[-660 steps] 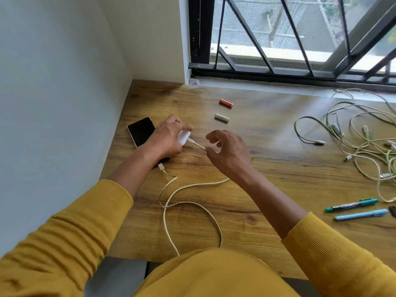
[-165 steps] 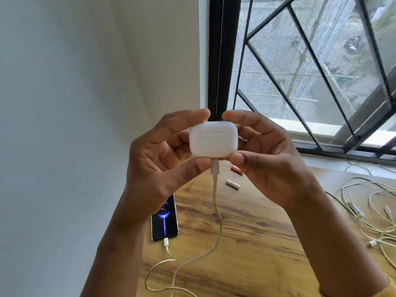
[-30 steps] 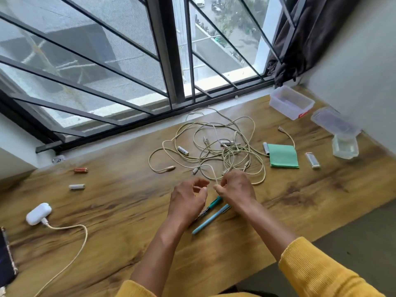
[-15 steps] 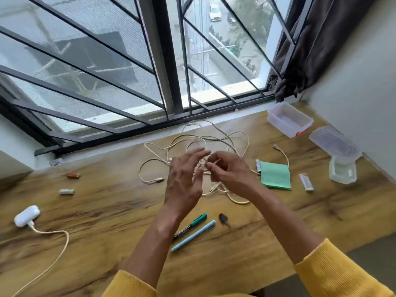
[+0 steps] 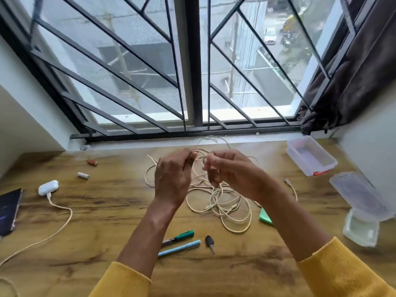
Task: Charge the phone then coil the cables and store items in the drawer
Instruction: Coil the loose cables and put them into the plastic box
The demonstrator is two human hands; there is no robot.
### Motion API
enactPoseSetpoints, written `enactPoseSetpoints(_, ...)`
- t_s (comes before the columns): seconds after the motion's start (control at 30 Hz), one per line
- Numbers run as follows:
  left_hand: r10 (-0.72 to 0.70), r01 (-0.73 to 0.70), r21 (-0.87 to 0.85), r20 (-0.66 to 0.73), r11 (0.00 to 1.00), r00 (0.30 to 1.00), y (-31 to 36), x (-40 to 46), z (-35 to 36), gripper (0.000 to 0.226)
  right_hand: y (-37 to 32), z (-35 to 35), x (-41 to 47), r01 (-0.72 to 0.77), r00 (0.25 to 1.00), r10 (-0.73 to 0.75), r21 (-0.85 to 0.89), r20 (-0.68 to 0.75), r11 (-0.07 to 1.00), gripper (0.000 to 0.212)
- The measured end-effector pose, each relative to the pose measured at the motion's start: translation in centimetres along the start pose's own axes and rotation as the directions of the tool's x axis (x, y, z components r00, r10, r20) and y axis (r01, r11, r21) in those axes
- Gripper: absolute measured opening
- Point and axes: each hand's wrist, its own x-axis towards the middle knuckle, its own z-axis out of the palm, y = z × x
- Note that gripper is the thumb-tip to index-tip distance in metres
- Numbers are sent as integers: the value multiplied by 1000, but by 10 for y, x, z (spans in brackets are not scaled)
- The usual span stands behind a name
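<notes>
Item: your left hand, raised above the brown wood-grain tabletop, fingers curled, pinching a strand of the cream-coloured tangled cables at its fingertips.

Item: your right hand, level with the left and close beside it, fingers bent and pinching another strand of the same tangle. Which strand each hand holds cannot be made out; your fingers hide the points of contact.

Item: the cable tangle, partly lifted, its lower loops lying on the tabletop below and between your wrists. Several plug ends show among the loops; their types are too small to tell.

Item: black-screened phone, at the far left, cut off by the frame edge; its cable port is out of view.

Item: white rounded earbud case, just right of the phone, with a cream charging cable plugged in and running off the lower left edge.

Item: two small cylindrical batteries, one red, one white, near the window side.

Item: green-capped marker and light blue pen, side by side; small black key just right of them.

Item: green flat piece, mostly hidden behind your right forearm.

Item: clear plastic box with a red clip, clear lid and a small clear container, at the right.
</notes>
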Motion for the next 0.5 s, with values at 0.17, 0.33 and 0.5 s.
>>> enactPoseSetpoints(0.17, -3, 2, 45, 39, 999, 999, -5, 1, -9, 31, 0, 3, 15, 36, 993, -44, 68, 114, 997, 27)
enactPoseSetpoints(0.33, 22, -32, 75, 129, 997, 991, -9, -8, -7, 27, -4, 10, 25, 169, 985, -169, 294, -25, 941, 39)
enactPoseSetpoints(0.5, 75, -92, 94, 167, 991, 983, -2, -16, -10, 21, -5, 12, 34, 252, 950, -157, 360, -271, 898, 42)
